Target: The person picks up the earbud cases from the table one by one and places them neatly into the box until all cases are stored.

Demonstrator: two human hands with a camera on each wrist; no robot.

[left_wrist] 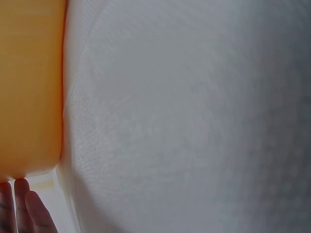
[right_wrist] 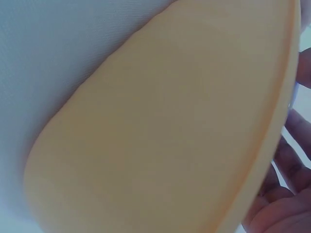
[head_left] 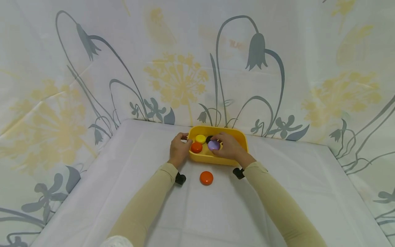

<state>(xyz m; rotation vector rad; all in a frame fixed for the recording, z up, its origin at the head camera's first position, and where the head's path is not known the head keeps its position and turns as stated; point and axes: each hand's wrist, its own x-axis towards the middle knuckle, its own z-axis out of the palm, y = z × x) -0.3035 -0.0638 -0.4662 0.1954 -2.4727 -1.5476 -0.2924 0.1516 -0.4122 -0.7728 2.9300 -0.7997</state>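
A yellow plastic container [head_left: 213, 160] sits at the back of the table. My left hand [head_left: 179, 149] holds its left end, with fingertips [left_wrist: 22, 187] against the outer wall in the left wrist view. Inside, my right hand [head_left: 228, 147] pinches a glossy purple disc [head_left: 214, 145] between thumb and fingers. Next to that disc lie a yellow disc [head_left: 200, 138], an orange-red disc [head_left: 196, 147] and a black piece [head_left: 209, 139], partly hidden by the purple one. In the right wrist view, the container's wall [right_wrist: 160, 116] hides most of the purple disc.
Another orange-red disc [head_left: 206, 178] lies on the white-covered table [head_left: 213, 212] in front of the container. Small black objects [head_left: 180, 178] show at both wrists. A flower-patterned cloth [head_left: 185, 41] hangs behind the table.
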